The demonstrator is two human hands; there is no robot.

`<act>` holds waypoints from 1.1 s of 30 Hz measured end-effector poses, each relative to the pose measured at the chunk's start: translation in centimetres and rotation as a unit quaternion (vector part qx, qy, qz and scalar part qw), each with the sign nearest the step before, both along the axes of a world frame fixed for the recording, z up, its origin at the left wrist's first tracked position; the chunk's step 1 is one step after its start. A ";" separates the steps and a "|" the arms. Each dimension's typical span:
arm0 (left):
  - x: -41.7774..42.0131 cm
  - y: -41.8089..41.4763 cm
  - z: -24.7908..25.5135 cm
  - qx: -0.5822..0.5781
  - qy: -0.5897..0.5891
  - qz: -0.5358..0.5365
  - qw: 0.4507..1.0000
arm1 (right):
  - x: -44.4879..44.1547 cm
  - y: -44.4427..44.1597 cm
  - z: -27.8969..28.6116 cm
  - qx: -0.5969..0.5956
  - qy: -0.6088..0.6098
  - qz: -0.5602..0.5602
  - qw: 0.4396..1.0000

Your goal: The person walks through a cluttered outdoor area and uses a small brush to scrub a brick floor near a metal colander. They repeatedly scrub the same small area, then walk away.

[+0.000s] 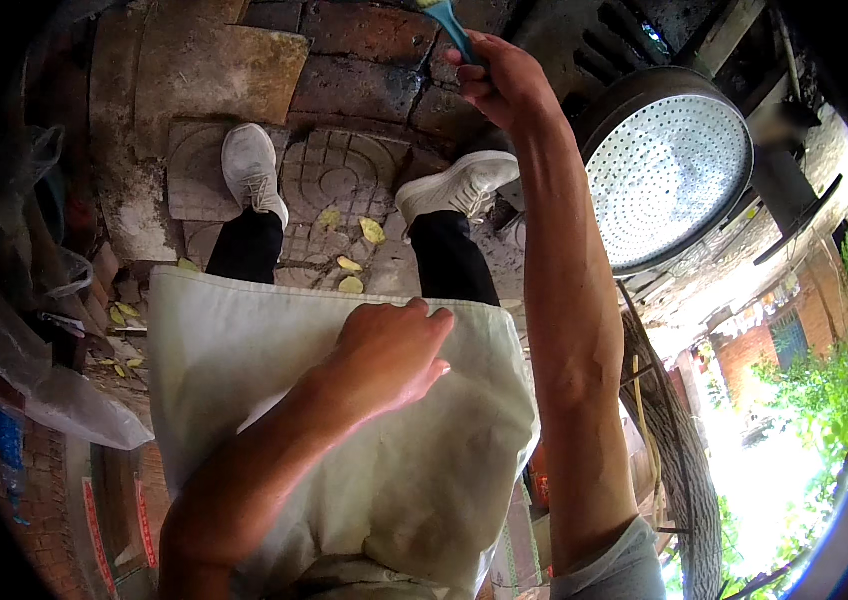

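Note:
My right hand is stretched out to the top of the view, its fingers closed on the blue handle of a brush. The pale tip of the brush is cut off by the picture's edge. In front of my lap, my left hand hovers over or rests on a cream apron; its fingers are curled, and nothing shows in them. To the right of my right forearm stands a round metal steamer pan with a perforated bottom, tilted up on its side.
Both my shoes stand on patterned paving with fallen yellow leaves. Worn bricks and a stone slab lie ahead. Clear plastic sheeting hangs at the left. A tree trunk stands at the lower right.

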State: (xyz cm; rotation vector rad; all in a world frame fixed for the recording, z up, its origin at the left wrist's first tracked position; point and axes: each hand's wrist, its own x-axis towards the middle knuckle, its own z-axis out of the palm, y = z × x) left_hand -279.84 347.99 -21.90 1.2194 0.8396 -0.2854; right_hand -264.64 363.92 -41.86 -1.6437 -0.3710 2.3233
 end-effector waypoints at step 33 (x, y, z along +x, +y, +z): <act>0.9 2.3 -0.6 -0.006 -0.011 -0.013 1.000 | -0.2 2.8 0.4 -0.016 -0.014 0.035 0.999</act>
